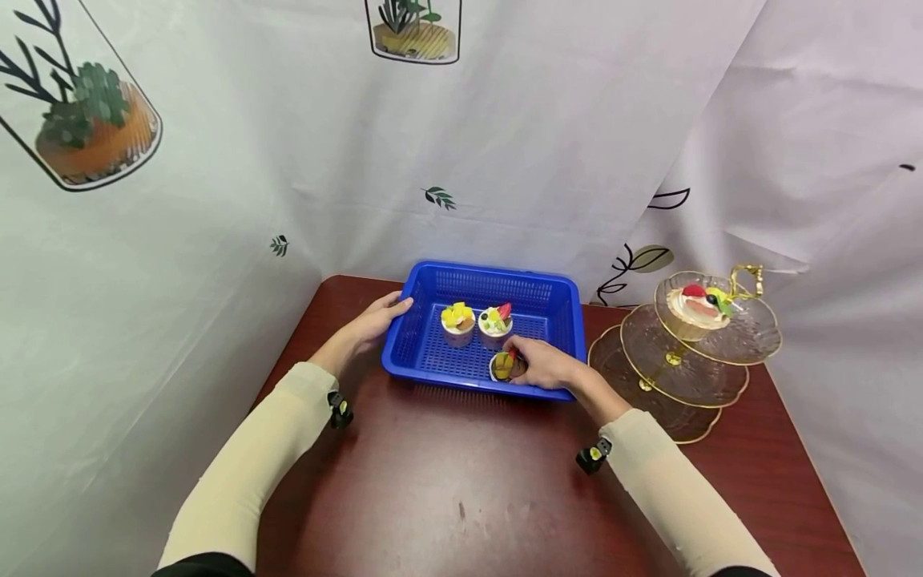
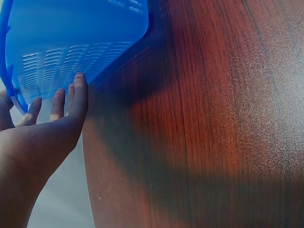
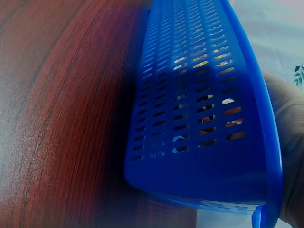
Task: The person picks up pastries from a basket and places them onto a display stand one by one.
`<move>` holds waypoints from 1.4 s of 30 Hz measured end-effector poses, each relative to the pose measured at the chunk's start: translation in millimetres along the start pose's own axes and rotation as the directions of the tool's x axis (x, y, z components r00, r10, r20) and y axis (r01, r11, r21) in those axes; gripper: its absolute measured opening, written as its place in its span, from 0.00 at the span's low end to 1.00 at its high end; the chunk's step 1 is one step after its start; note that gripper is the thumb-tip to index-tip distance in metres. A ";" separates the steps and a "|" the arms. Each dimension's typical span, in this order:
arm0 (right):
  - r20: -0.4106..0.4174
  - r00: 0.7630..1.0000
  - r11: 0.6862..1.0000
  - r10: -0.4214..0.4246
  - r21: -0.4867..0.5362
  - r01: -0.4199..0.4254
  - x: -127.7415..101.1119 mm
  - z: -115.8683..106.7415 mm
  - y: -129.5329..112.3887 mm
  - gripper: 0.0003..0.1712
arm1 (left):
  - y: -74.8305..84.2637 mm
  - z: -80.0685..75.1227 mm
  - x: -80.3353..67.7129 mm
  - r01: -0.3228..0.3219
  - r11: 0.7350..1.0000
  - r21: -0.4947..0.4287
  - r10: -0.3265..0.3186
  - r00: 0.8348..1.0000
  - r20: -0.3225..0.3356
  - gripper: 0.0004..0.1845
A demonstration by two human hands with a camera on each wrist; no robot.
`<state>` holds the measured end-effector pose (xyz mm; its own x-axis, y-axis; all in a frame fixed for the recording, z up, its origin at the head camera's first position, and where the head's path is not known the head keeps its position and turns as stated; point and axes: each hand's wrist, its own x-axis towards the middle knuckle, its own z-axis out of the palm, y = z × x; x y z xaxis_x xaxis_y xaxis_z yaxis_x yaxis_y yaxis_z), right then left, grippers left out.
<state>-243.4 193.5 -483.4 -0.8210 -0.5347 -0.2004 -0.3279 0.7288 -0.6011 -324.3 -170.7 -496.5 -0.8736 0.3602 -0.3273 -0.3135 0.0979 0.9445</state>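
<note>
Right hand pinches cupcake in basket; left hand, fingers straight, steadies rim. Topping fragile: grip your cupcake by base.

Both arms in cream sleeves reach forward, the left hand lying flat with straight fingers pointing ahead and thumb apart, the right hand turned inward across the body, its fingers curled down, a small dark camera strapped under each wrist.

Blue slotted basket; dark red wood-grain table.
</note>
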 end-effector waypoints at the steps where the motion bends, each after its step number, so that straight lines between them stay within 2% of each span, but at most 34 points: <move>1: 0.002 1.000 1.000 0.003 0.001 -0.003 0.1 0.1 -0.1 0.29 | -0.4 -0.3 0.2 0.000 1.000 0.001 0.000 1.000 0.000 0.35; 8: -0.023 1.000 1.000 -0.006 -0.016 0.006 -0.5 0.8 0.1 0.28 | -3.3 -1.5 2.5 -0.001 1.000 0.007 0.001 1.000 -0.002 0.35; 15: -0.103 0.993 0.995 -0.059 -0.082 0.051 -0.2 1.8 1.1 0.29 | -4.9 -2.2 3.9 -0.002 1.000 -0.003 0.002 1.000 -0.006 0.34; 22: -0.170 0.983 0.994 -0.066 -0.098 0.050 -3.1 3.1 1.1 0.33 | -5.3 -1.5 3.2 -0.002 1.000 0.009 0.002 1.000 -0.007 0.35; 37: -0.255 0.962 0.995 -0.100 -0.018 0.098 -11.7 -3.3 -5.8 0.35 | -2.7 1.0 2.2 0.005 1.000 0.009 -0.005 1.000 -0.007 0.34; 42: -0.282 0.953 0.993 -0.111 0.013 0.119 -15.5 -9.8 -7.6 0.34 | -2.1 1.9 2.6 0.015 0.999 -0.034 -0.015 1.000 -0.001 0.33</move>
<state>-232.7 200.5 -468.1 -0.8779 -0.4694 0.0941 -0.4173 0.6540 -0.6310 -325.2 -168.2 -499.4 -0.8693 0.3577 -0.3411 -0.3389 0.0711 0.9381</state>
